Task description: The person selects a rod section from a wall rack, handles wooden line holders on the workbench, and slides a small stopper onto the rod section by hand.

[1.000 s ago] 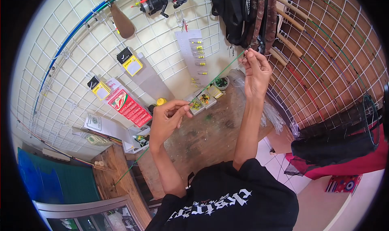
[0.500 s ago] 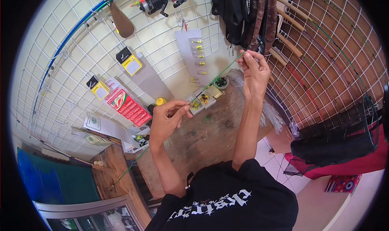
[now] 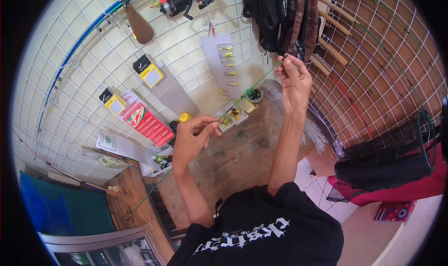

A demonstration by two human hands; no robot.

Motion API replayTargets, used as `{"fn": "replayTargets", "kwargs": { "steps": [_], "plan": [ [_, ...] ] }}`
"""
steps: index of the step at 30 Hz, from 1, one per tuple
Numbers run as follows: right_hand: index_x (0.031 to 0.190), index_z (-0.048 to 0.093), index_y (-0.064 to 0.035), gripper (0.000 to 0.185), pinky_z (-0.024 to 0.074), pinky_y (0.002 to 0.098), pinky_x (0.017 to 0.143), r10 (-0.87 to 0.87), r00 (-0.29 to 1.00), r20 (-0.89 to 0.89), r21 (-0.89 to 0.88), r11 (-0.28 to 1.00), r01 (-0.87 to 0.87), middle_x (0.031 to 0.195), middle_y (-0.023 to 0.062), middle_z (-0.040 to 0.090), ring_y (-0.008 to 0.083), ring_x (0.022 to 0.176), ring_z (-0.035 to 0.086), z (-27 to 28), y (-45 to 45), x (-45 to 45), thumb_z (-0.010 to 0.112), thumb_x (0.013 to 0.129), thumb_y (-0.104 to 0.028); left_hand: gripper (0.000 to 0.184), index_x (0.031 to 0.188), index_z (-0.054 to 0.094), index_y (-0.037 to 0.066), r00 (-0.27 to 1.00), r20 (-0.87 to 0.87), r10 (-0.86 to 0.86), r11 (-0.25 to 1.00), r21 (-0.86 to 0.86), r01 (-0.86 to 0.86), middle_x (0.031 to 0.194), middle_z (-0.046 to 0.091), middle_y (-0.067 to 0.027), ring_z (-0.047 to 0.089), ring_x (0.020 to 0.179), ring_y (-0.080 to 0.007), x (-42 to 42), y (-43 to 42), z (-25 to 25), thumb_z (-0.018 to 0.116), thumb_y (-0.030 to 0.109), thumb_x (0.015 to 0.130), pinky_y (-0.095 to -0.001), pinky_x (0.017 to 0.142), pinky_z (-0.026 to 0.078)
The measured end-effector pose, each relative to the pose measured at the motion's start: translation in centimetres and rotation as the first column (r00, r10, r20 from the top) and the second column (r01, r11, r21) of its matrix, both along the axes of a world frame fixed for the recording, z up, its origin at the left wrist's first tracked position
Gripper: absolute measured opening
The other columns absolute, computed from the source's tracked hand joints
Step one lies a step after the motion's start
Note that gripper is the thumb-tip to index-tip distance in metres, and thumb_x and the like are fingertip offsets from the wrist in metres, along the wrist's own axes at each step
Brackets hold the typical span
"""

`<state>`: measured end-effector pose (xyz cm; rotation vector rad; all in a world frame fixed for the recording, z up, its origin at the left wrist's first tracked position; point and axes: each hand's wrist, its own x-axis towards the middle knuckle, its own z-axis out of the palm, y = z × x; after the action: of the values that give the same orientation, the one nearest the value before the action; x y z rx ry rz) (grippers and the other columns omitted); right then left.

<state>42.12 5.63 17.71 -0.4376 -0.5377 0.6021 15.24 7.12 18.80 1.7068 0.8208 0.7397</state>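
A thin green fishing rod (image 3: 254, 86) slants across the view between my hands, rising to the right. My left hand (image 3: 193, 138) pinches it between thumb and fingers near the middle of the view. Beyond that hand the rod runs down left past my forearm, over the wooden bench. Higher up on the right, my right hand (image 3: 295, 82) is closed on the rod's upper end, with a small dark bit at the fingertips. Behind the rod, small white trays (image 3: 226, 121) of yellow and orange pieces and a round tub (image 3: 254, 96) stand on the wooden table (image 3: 242, 154).
White wire grid (image 3: 182, 51) covers the wall, holding fishing reels (image 3: 186, 0), yellow-black packets (image 3: 149, 72) and a red card strip (image 3: 147, 124). More rods (image 3: 333, 51) line the right rack. Dark bags (image 3: 270, 19) hang at the top, and a black net (image 3: 387, 165) hangs at right.
My right hand has shifted very slightly, its fingers turning a little at the rod's end. My left hand keeps its pinch in the same place.
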Motion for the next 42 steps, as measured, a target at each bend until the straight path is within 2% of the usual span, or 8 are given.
{"fn": "replayTargets", "kwargs": {
  "steps": [14,20,23,25,27,33,40,42],
  "plan": [
    [0.103,0.065,0.0022,0.017,0.0525,0.0267,0.072,0.156,0.987,-0.038,-0.004,0.988,-0.156,0.094,0.0117,0.067,0.0114,0.072,0.06,-0.1,-0.1,1.5,0.066,0.087,-0.005,0.019,0.101,0.067,-0.001,1.0,-0.012,-0.009,1.0,-0.003,0.009,0.072,0.067,-0.0055,0.043,0.046,-0.0016,0.1,-0.1,0.0,0.062,0.015,0.091,-0.0174,0.042,0.032],
    [0.098,0.065,0.0005,0.013,0.0515,0.0262,0.071,0.167,0.981,0.095,0.015,0.986,-0.169,0.094,0.0124,0.068,0.0107,0.072,0.06,0.0,-0.4,2.4,0.067,0.086,-0.005,0.02,0.101,0.067,-0.002,1.0,-0.015,-0.013,1.0,-0.007,0.013,0.072,0.067,-0.0058,0.044,0.046,-0.0018,0.0,0.1,-0.1,0.063,0.015,0.091,-0.0174,0.042,0.033],
    [0.098,0.063,-0.0002,0.012,0.0519,0.0267,0.072,0.112,0.987,0.114,-0.025,0.994,-0.11,0.099,0.0152,0.068,0.0119,0.075,0.062,0.7,-0.7,2.4,0.066,0.087,-0.006,0.021,0.102,0.066,-0.002,1.0,-0.012,-0.009,1.0,-0.009,0.009,0.072,0.067,-0.006,0.046,0.047,-0.0021,0.0,0.2,-0.1,0.062,0.016,0.091,-0.017,0.043,0.035],
    [0.1,0.061,-0.0006,0.014,0.0528,0.0275,0.074,-0.057,0.996,0.066,-0.069,0.996,0.061,0.103,0.0177,0.067,0.0134,0.078,0.063,0.8,-0.6,2.6,0.065,0.089,-0.008,0.021,0.102,0.066,-0.002,1.0,-0.01,0.003,1.0,-0.004,-0.003,0.073,0.067,-0.006,0.047,0.047,-0.0023,0.1,0.2,-0.1,0.062,0.016,0.092,-0.0168,0.043,0.036],
    [0.101,0.06,-0.0011,0.016,0.0533,0.0287,0.076,-0.091,0.993,0.081,-0.062,0.993,0.096,0.104,0.0185,0.067,0.0157,0.079,0.064,0.7,-0.8,3.1,0.065,0.089,-0.011,0.021,0.102,0.066,-0.001,0.998,-0.022,0.054,0.998,-0.01,-0.054,0.073,0.067,-0.0059,0.049,0.049,-0.0027,0.2,0.2,0.2,0.062,0.017,0.092,-0.0166,0.044,0.038],
    [0.103,0.057,-0.001,0.015,0.053,0.0387,0.088,-0.251,0.967,-0.049,0.144,0.956,0.256,0.098,0.0127,0.065,0.0237,0.089,0.065,0.3,-2.0,4.9,0.06,0.092,-0.011,0.02,0.101,0.066,0.001,0.994,-0.043,0.098,0.993,0.063,-0.095,0.073,0.067,-0.005,0.052,0.052,-0.0035,0.1,1.2,-0.4,0.062,0.018,0.092,-0.0178,0.045,0.04],
    [0.101,0.057,-0.0003,0.012,0.0473,0.0435,0.1,-0.304,0.953,0.014,0.321,0.904,0.283,0.097,0.012,0.064,0.0264,0.097,0.062,0.7,-5.2,5.4,0.059,0.092,-0.007,0.019,0.101,0.067,0.001,0.978,-0.099,0.181,0.983,0.047,-0.178,0.073,0.067,-0.0044,0.053,0.053,-0.0034,0.3,1.4,-0.1,0.062,0.017,0.091,-0.0181,0.047,0.042],
    [0.1,0.056,-0.0017,0.011,0.0475,0.0447,0.1,-0.305,0.952,0.019,0.345,0.896,0.28,0.097,0.0107,0.064,0.0256,0.095,0.063,0.8,-6.2,5.2,0.059,0.092,-0.008,0.019,0.101,0.067,0.002,0.987,-0.041,0.157,0.98,0.132,-0.15,0.073,0.067,-0.0041,0.053,0.053,-0.0037,0.3,1.9,-1.0,0.062,0.017,0.09,-0.0188,0.045,0.041]
  ]
}}
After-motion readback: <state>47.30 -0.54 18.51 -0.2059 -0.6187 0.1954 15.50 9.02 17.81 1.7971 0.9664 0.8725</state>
